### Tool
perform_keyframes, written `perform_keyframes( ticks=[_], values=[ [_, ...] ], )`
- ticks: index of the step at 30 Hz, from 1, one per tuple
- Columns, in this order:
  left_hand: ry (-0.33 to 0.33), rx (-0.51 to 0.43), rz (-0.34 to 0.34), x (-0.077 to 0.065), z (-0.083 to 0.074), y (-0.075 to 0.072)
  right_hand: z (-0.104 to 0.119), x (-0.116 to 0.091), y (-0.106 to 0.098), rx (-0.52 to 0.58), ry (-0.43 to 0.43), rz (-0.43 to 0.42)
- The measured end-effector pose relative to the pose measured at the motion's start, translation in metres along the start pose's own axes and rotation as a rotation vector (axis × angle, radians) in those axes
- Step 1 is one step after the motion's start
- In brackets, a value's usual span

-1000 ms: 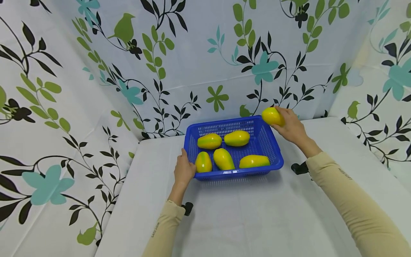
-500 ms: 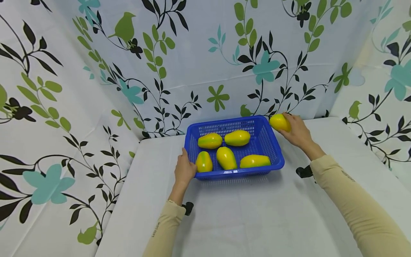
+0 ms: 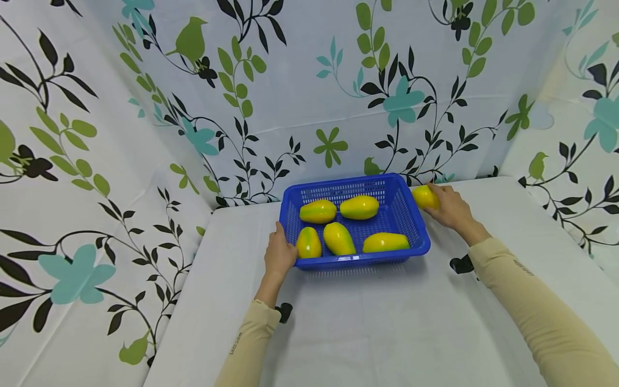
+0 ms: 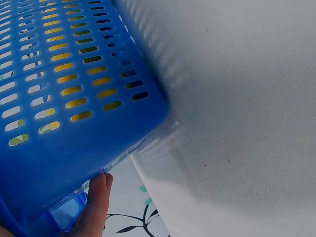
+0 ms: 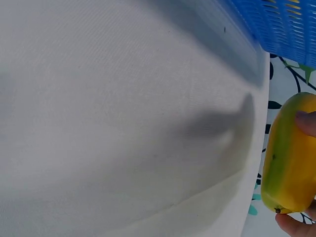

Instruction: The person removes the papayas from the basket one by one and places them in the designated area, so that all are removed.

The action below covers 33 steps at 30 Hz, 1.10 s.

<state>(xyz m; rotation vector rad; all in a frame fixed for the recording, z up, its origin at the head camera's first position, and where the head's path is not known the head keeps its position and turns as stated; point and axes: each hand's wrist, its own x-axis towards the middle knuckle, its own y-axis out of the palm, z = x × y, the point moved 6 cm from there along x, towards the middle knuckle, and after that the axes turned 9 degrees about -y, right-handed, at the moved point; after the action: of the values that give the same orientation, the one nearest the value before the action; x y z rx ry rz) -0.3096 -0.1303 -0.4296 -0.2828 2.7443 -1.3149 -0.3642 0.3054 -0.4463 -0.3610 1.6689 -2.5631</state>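
Currently, in the head view, your right hand (image 3: 451,207) grasps a yellow fruit (image 3: 425,197), which lies between nine and ten o'clock from it, just outside one short side of the blue basket (image 3: 377,259). From that fruit, the basket's middle lies between eight and nine o'clock, and your right hand is the nearer one to the fruit. Your left hand (image 3: 280,251) grips the basket's opposite short side. Five other fruits (image 3: 385,242) lie inside, two along the back and three along the front; the basket stands on the desk (image 3: 358,322).

From your left wrist, one finger (image 4: 96,205) shows at the rim, toward seven o'clock, with yellow visible through the slots.

From your right wrist, your thumb (image 5: 307,122) presses the held fruit, whose long axis runs roughly from half past twelve to half past six. A gap parts it from the basket, at twelve o'clock; whether it touches the desk, you cannot tell.
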Motion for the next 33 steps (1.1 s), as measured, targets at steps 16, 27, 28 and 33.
perform_keyframes(
  ticks=[16,27,28,33],
  values=[
    [-0.007,-0.008,0.012,-0.002,0.000,0.000,-0.013,-0.007,0.019,0.027,0.023,0.134],
    [-0.001,-0.010,0.002,-0.003,-0.001,-0.002,-0.011,-0.004,0.012,0.025,0.048,0.144],
    [-0.002,-0.010,0.004,-0.003,-0.002,-0.002,-0.010,-0.004,0.011,0.021,0.049,0.140],
    [-0.003,-0.013,0.008,-0.003,-0.002,-0.001,-0.004,0.000,0.003,0.007,0.047,0.120]
  ],
)
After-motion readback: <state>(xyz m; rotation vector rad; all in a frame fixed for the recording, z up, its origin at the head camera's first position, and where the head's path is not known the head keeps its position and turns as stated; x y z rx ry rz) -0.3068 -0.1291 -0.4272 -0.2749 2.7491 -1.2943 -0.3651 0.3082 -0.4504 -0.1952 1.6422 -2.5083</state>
